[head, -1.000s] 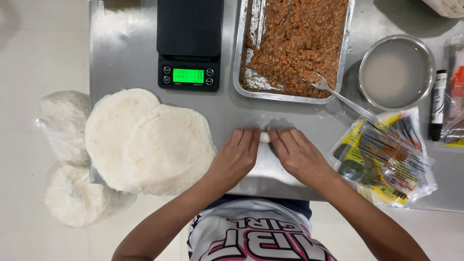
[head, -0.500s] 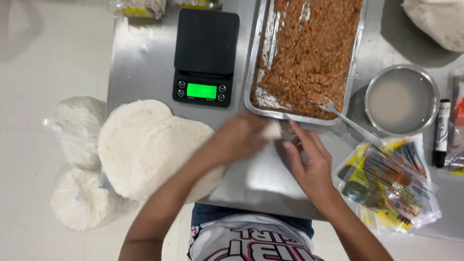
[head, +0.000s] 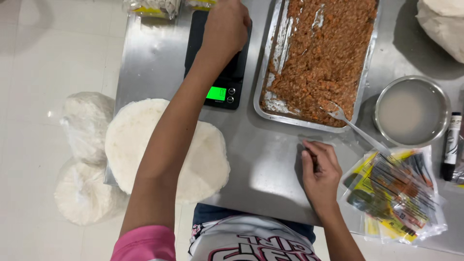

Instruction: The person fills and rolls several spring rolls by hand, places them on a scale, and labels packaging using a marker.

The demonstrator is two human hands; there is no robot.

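Overhead view of a steel worktable (head: 270,179). The left hand (head: 226,26) reaches across the black kitchen scale (head: 218,58), fingers curled over its far edge; whether they pinch anything there cannot be told, since the fingertips are hidden behind the knuckles. The right hand (head: 320,171) rests on the bare steel, fingers pressed together and bent, tips touching the surface just beside a thin, pale, nearly clear wrapper sheet (head: 316,143) whose edge shows beyond the fingertips. The sheet lies flat, directly ahead of these fingers and just short of the tray of minced orange-brown filling (head: 324,53). Judged by its look, it is very light, limp and easily torn, likely to cling to the metal; it is best lifted by a loose edge or corner with a light pinch. A fork (head: 355,128) leans out of the tray, to the thumb side. The stack of round white wrappers (head: 203,159) lies under the left forearm.
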